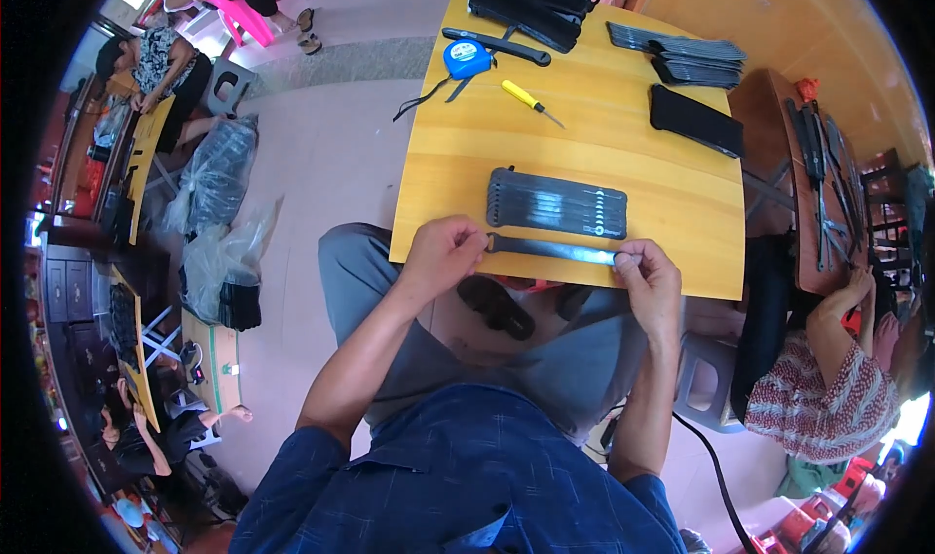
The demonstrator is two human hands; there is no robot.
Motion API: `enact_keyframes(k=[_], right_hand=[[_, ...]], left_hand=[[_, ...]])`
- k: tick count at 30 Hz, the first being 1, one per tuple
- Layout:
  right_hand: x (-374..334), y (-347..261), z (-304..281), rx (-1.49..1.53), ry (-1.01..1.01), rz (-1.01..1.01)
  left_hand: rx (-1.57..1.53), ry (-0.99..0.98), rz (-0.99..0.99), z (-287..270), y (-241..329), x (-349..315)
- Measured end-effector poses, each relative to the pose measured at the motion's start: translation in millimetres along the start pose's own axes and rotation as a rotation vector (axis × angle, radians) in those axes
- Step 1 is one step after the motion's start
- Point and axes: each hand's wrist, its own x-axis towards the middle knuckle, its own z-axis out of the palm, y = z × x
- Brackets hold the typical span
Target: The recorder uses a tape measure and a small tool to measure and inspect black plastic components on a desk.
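Observation:
Between my two hands a narrow dark strap-like strip (555, 249) stretches flat above the near edge of the yellow table (438, 174). My left hand (446, 252) pinches its left end, where a small loop or ring shows. At the other end, the thumb and fingers of my right hand (648, 274) close on the strip, beside a pale round mark. Just beyond it lies a row of similar black strips (557, 203) set side by side, with rounded ends at the left and small pale marks at the right.
Farther back lie a blue tape measure (467, 58), a yellow-handled screwdriver (523, 95), a black T-shaped tool (497, 46), black bundles (526, 9), stacked dark strips (682, 53) and a black pouch-like piece (695, 121). People work at tables on both sides.

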Motion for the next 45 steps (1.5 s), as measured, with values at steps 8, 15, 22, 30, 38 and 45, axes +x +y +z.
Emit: enact_keyframes(k=[8, 15, 22, 30, 38, 45], right_hand=[[16, 0, 5, 0.047, 0.015, 0.061], [26, -4, 0, 0.031, -0.014, 0.105], [26, -1, 4, 0.043, 0.028, 0.086], [26, -5, 4, 0.019, 0.070, 0.068], [27, -10, 3, 0.008, 0.011, 0.113], [24, -7, 5, 0.050, 0.060, 0.082]], left_hand=[[0.247, 0.105, 0.162, -1, -9, 16], [0.451, 0.126, 0.178, 1, 7, 19], [0.450, 0.111, 0.142, 0, 12, 21], [0.421, 0.134, 0.196, 2, 9, 21], [0.453, 0.127, 0.201, 1, 9, 19], [0.481, 0.125, 0.203, 3, 14, 19]])
